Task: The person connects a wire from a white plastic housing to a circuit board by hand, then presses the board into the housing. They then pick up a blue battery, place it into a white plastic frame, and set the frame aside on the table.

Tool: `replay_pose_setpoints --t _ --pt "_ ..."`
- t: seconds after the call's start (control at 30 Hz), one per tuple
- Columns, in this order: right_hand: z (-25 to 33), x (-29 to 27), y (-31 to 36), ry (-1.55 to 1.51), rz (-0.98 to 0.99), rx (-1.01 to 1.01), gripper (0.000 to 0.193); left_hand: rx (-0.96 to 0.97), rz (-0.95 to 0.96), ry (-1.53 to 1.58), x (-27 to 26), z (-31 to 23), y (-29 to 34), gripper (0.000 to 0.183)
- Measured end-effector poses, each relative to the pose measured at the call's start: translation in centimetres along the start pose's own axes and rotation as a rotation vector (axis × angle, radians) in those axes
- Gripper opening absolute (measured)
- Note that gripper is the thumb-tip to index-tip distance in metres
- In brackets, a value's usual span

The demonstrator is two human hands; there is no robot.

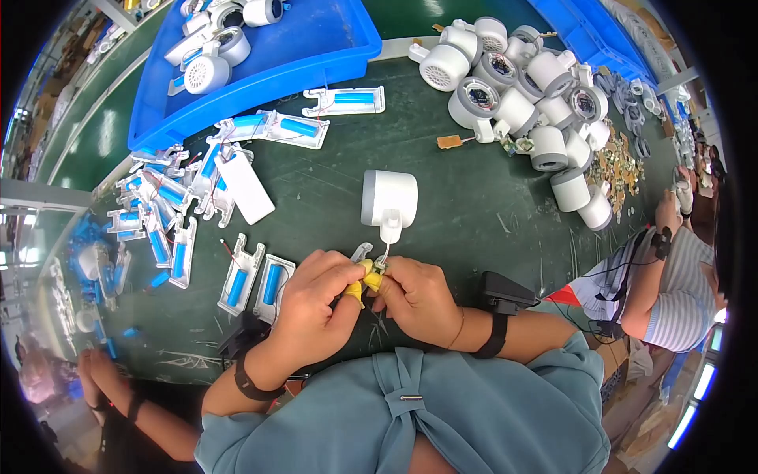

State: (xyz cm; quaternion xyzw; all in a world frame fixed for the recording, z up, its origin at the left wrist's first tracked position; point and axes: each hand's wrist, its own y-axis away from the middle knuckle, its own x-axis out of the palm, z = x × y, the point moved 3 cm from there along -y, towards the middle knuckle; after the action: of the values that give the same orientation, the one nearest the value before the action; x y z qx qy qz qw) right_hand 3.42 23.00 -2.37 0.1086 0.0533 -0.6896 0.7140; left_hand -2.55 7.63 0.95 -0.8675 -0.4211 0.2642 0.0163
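Note:
My left hand point(320, 296) and my right hand point(414, 296) meet in front of me with fingers closed in a pinch, yellow covers on several fingertips. Between them is a small green circuit board point(380, 267), partly hidden by the fingers. Thin wires run from it to the short neck of a white cylindrical housing point(401, 197) with a grey rim, lying on its side just beyond. A small grey-white plastic piece point(362, 251) pokes out above my left fingertips; what holds it is unclear. Left of my left hand lie two white half-shells point(272, 286) carrying blue cylindrical cells.
More half-shells with blue cells point(162, 193) are heaped at left. A blue tray point(316, 71) stands behind them. White housings point(513, 107) pile up at far right, near loose small boards point(620, 170). A dark green tabletop point(316, 189) lies beneath. People sit at both sides.

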Motion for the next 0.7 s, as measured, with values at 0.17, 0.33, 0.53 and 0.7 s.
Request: replay_pose_setpoints --t 0.17,0.33,0.53,0.7 --pt "-0.1 -0.1 0.1 0.017 -0.005 -0.033 0.012 0.029 0.018 0.074 -0.1 0.3 -0.1 0.034" --pt "0.6 -0.3 -0.2 -0.104 -0.004 -0.022 0.016 0.035 0.027 0.063 -0.4 1.2 -0.2 0.033" --pt "0.7 -0.3 -0.3 -0.125 -0.008 -0.009 0.017 -0.223 -0.086 0.057 0.2 1.3 0.3 0.026" --pt "0.5 -0.1 -0.3 -0.091 -0.031 -0.007 0.015 -0.017 -0.116 -0.081 0.5 0.4 0.1 0.023"
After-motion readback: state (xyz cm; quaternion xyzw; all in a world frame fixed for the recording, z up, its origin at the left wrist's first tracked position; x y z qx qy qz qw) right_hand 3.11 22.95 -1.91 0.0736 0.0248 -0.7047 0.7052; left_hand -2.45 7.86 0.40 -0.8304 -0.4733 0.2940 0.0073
